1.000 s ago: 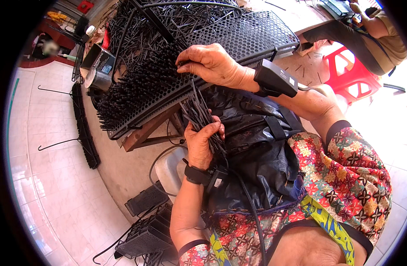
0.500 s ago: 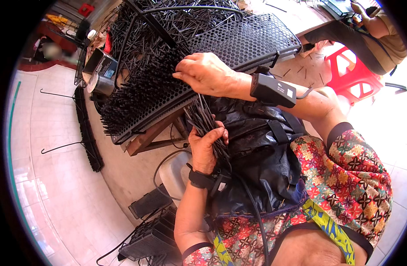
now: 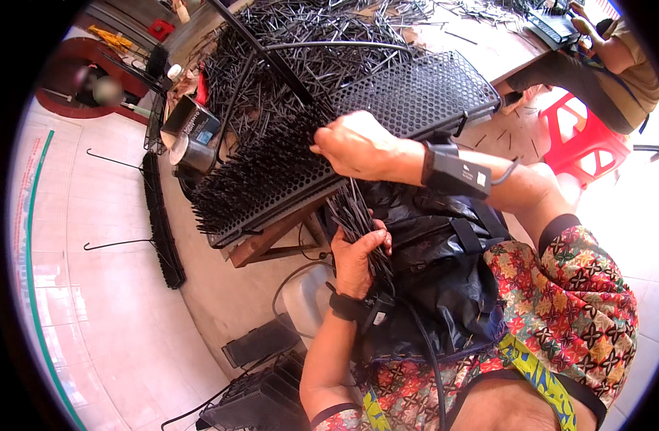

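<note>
A bundle of thin black strips (image 3: 352, 215) is wrapped in my left hand (image 3: 358, 255), above the black covering on my lap. Over the near edge of a perforated black plate (image 3: 423, 90), my right hand (image 3: 360, 147) is closed, thumb and fingertips pressed together. Whatever sits in that pinch is hidden. Upright black bristles (image 3: 261, 169) fill the plate's left part, right beside those fingertips. Its right part shows bare round holes. The plate rests tilted on a brown wooden frame (image 3: 265, 248).
Loose black strips (image 3: 286, 65) lie heaped behind the plate, with a black bar (image 3: 265, 54) slanting across. A metal can (image 3: 193, 152) and a box (image 3: 193, 122) stand left. Another person (image 3: 617, 65) works at far right, near a red stool (image 3: 584, 144).
The whole view has shifted, so everything sits lower and further right. Relative to the plate both hands stay nearly in place; my right fingers look slightly more curled.
</note>
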A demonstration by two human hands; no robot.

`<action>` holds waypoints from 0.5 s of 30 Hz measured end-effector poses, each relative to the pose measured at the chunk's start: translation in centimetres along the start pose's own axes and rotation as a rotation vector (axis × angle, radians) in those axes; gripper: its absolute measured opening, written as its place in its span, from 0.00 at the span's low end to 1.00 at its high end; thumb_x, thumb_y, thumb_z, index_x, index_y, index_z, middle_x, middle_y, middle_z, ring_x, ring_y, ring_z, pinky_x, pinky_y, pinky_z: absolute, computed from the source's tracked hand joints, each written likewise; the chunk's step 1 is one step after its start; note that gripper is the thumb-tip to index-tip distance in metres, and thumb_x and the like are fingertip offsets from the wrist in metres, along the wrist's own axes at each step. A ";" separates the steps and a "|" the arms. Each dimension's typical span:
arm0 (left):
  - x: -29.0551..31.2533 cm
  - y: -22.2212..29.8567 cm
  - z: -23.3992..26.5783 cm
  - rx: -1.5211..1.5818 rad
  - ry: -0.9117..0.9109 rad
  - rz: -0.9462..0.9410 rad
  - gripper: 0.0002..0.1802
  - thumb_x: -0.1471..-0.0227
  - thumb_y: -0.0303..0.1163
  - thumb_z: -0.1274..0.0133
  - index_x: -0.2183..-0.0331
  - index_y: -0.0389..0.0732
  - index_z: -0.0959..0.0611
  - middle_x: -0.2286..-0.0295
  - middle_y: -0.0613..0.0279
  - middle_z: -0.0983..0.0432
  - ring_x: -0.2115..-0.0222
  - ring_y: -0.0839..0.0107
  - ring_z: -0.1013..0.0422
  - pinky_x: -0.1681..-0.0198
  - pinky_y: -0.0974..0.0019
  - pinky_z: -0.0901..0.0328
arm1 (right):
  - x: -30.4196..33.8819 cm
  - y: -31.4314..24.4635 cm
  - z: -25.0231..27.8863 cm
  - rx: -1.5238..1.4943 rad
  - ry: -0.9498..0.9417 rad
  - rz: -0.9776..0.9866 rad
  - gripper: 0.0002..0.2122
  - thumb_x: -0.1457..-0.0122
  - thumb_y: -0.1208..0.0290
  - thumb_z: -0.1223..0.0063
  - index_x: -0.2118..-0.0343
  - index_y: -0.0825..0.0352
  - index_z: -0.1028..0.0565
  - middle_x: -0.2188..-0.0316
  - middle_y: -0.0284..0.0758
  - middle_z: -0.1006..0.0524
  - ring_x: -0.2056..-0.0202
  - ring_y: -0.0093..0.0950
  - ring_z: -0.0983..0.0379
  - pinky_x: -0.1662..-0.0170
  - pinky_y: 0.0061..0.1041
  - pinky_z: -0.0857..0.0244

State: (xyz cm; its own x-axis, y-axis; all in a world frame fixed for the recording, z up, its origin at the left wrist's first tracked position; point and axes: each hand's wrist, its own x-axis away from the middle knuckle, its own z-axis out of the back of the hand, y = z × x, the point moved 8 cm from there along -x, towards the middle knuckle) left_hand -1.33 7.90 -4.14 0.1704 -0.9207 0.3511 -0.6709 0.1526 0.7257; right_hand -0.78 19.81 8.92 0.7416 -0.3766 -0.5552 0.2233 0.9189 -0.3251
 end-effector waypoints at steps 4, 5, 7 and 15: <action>-0.4 -0.1 -0.2 -0.004 -0.037 0.000 0.20 0.66 0.17 0.50 0.64 0.33 0.32 0.76 0.57 0.30 0.81 0.67 0.33 0.81 0.68 0.36 | 1.2 0.8 -1.2 0.067 -0.030 -0.058 0.08 0.54 0.70 0.53 0.83 0.68 0.33 0.88 0.41 0.32 0.82 0.41 0.33 0.80 0.36 0.39; -0.4 -0.3 -0.4 -0.004 -0.034 0.002 0.20 0.66 0.17 0.49 0.64 0.33 0.32 0.76 0.57 0.30 0.81 0.68 0.33 0.81 0.68 0.36 | 1.5 1.1 -1.5 0.109 -0.061 -0.065 0.08 0.54 0.70 0.52 0.82 0.68 0.33 0.87 0.40 0.32 0.82 0.41 0.33 0.79 0.36 0.39; -0.4 -0.3 -0.4 -0.012 -0.024 -0.003 0.20 0.66 0.18 0.49 0.64 0.34 0.32 0.76 0.57 0.30 0.81 0.68 0.33 0.81 0.68 0.36 | 1.7 1.0 -1.6 0.142 -0.125 -0.078 0.08 0.55 0.68 0.51 0.76 0.68 0.33 0.86 0.39 0.32 0.80 0.40 0.32 0.78 0.35 0.40; -0.7 -0.3 0.0 -0.069 -0.008 -0.006 0.15 0.66 0.18 0.49 0.69 0.33 0.30 0.78 0.58 0.30 0.82 0.69 0.33 0.81 0.69 0.37 | 6.1 1.4 -1.5 -0.116 0.104 -0.096 0.13 0.55 0.68 0.48 0.74 0.71 0.37 0.89 0.44 0.34 0.83 0.43 0.34 0.82 0.38 0.43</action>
State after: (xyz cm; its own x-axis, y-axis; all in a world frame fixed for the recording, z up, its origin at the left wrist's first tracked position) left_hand -1.26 8.49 -4.57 0.1682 -0.9244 0.3424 -0.6185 0.1715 0.7668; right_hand 3.12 18.57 3.92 0.6498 -0.4778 -0.5912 0.2110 0.8605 -0.4636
